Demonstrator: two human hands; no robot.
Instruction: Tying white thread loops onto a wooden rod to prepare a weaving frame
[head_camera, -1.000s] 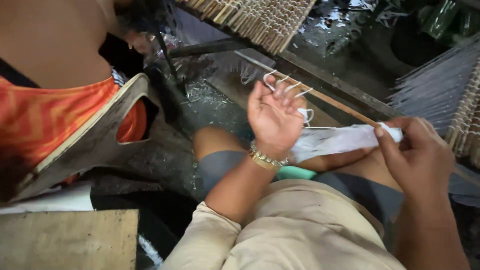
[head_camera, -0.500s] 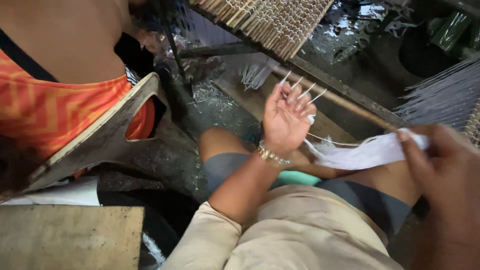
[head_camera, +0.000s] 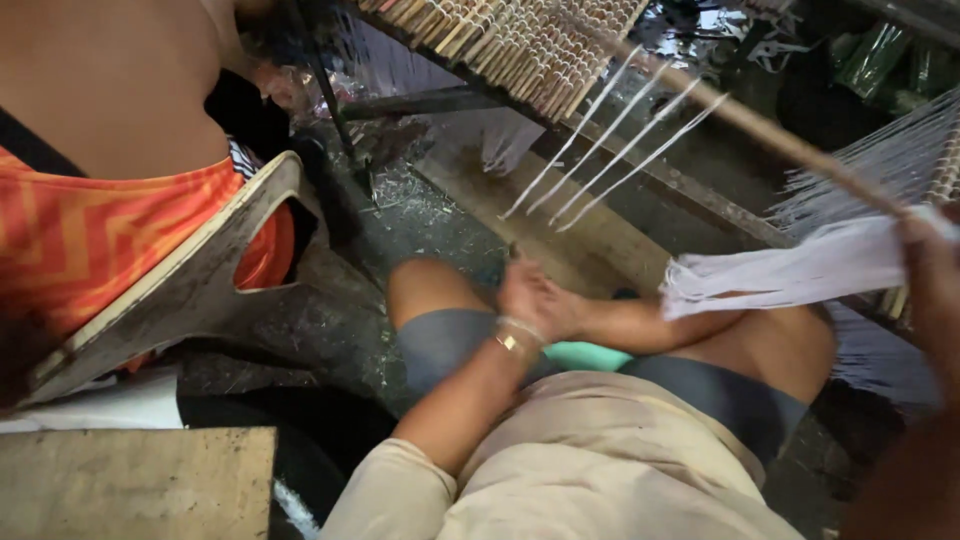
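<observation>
1. Dark, littered ground (head_camera: 420, 215) lies below, with a woven reed mat (head_camera: 510, 40) stretched on a frame at the top.
2. Left hand (head_camera: 535, 295) rests low on the crossed legs, its fingers curled loosely, holding nothing that shows; a bracelet (head_camera: 512, 338) circles the wrist.
3. Right hand (head_camera: 935, 265), at the right edge, grips one end of a white thread bundle (head_camera: 790, 270), which hangs level above the right knee.
4. Four loose white strands (head_camera: 610, 150) slant up from above the left hand toward a wooden rod (head_camera: 780, 140).
5. Farther left, another person in orange patterned cloth (head_camera: 90, 240) sits on a grey plastic chair (head_camera: 190, 290).
</observation>
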